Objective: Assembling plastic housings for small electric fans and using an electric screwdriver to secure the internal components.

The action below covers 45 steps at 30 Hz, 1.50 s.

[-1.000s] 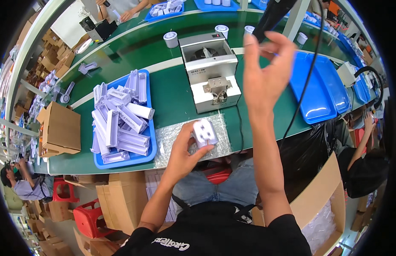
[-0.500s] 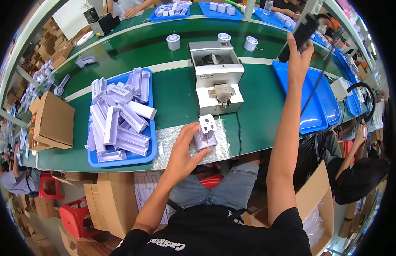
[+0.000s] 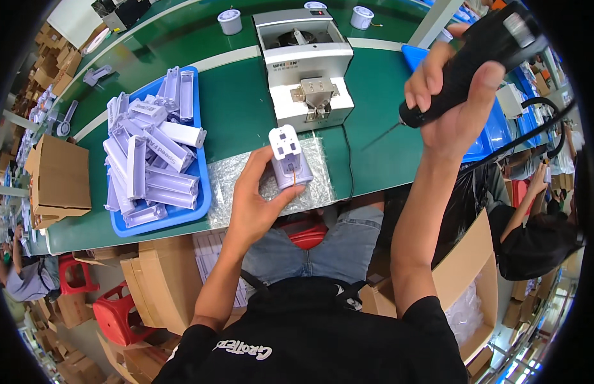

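Note:
My left hand (image 3: 253, 197) is closed around a pale lavender plastic housing (image 3: 290, 171), thumb at its near end, on a clear plastic sheet (image 3: 230, 185). The housing stands upright; a white cap with dark square openings tops it and a thin orange wire hangs down its front. Raised at the right, my right hand (image 3: 460, 105) grips a black electric screwdriver (image 3: 463, 67). Its thin bit points down and left, apart from the housing. Just beyond the housing is a silver screw feeder (image 3: 306, 70) with a metal block on its front.
A blue tray (image 3: 204, 182) heaped with lavender plastic housings (image 3: 136, 168) lies at left, beside a cardboard box (image 3: 63, 173). Several round white parts (image 3: 230, 23) stand behind the feeder. More blue trays (image 3: 492, 137) are at right. A black cord (image 3: 348, 160) runs over the table's edge.
My right hand has brought the screwdriver nearer and lower, its bit now pointing down and left. The left hand still holds the housing. My view has shifted a little.

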{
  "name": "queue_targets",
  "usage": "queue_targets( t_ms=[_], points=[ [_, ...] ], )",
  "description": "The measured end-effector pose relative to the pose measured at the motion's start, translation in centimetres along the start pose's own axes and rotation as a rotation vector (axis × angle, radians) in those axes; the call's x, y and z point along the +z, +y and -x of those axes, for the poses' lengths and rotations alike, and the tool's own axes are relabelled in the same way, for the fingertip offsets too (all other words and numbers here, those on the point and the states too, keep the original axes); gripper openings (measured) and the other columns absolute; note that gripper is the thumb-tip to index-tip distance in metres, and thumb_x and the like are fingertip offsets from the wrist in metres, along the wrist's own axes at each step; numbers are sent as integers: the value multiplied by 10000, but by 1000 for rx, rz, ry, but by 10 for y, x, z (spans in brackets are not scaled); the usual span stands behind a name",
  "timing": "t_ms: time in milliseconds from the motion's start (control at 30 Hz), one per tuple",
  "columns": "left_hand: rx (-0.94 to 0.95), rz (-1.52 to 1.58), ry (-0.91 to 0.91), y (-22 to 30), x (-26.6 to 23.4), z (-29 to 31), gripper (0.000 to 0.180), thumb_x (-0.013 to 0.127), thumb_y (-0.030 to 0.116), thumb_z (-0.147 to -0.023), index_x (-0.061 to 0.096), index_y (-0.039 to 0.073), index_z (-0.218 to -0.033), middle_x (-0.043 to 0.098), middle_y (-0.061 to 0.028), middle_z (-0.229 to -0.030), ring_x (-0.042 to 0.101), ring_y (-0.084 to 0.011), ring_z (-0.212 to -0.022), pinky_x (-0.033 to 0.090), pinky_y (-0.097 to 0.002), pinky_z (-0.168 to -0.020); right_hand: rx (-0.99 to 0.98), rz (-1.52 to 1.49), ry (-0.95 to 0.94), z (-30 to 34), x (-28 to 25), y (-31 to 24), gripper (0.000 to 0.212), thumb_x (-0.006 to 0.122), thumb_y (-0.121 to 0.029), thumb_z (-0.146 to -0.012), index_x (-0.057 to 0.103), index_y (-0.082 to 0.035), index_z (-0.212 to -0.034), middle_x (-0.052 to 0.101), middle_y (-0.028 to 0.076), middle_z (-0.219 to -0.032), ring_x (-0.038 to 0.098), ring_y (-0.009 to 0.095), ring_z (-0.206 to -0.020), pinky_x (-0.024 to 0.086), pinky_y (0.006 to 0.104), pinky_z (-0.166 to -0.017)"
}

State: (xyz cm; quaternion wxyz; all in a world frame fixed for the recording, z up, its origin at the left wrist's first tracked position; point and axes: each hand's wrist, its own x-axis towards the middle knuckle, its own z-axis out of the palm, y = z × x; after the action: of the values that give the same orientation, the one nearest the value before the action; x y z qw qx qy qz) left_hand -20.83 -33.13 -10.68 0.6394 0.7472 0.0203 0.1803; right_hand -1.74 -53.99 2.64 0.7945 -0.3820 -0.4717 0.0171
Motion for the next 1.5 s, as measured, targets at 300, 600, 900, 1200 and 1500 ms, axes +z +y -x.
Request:
queue_targets(
  t_ms=[300, 600, 900, 1200, 1500],
  points=[
    [64, -121, -10, -3, -1, 2, 652, 860, 8, -754, 598, 11, -1350, 632, -134, -1301, 645, -276, -1181, 503, -362, -1031, -198, -91, 187, -67, 89, 31, 377, 577, -428, -1078, 575, -51, -1093, 583, 35, -641, 541, 100, -426, 449, 235, -385],
    [103, -184, -24, -3, -6, -10, 682, 881, 8, -737, 603, 7, -1360, 633, -157, -1330, 643, -292, -1206, 518, -372, -1024, -220, 313, 187, -71, 84, 44, 364, 576, -409, -1083, 598, -46, -1058, 558, 23, -602, 507, 93, -405, 422, 225, -385],
    [181, -173, -10, -4, 3, 2, 697, 903, 71, -756, 602, 15, -1382, 630, -184, -1351, 621, -328, -1255, 498, -402, -1055, -19, 237, 151, -28, 84, -10, 837, 447, -631, -1057, 299, 63, -1502, 453, 18, -658, 459, 105, -448, 420, 260, -410],
    [180, -262, 44, 6, -6, -2, 679, 891, 41, -739, 619, -18, -1359, 647, -180, -1308, 663, -320, -1179, 529, -373, -1010, 143, 299, 232, -11, 127, -25, 769, 462, -606, -1062, 336, 38, -1465, 479, 29, -680, 473, 103, -451, 430, 246, -427],
    [142, -249, 26, 0, 2, -2, 698, 900, 57, -736, 624, 3, -1375, 647, -154, -1320, 658, -302, -1190, 513, -369, -1026, 110, 382, 342, -14, 153, -13, 652, 505, -562, -1065, 431, 17, -1354, 517, 32, -628, 493, 106, -419, 429, 241, -400]
  ],
)
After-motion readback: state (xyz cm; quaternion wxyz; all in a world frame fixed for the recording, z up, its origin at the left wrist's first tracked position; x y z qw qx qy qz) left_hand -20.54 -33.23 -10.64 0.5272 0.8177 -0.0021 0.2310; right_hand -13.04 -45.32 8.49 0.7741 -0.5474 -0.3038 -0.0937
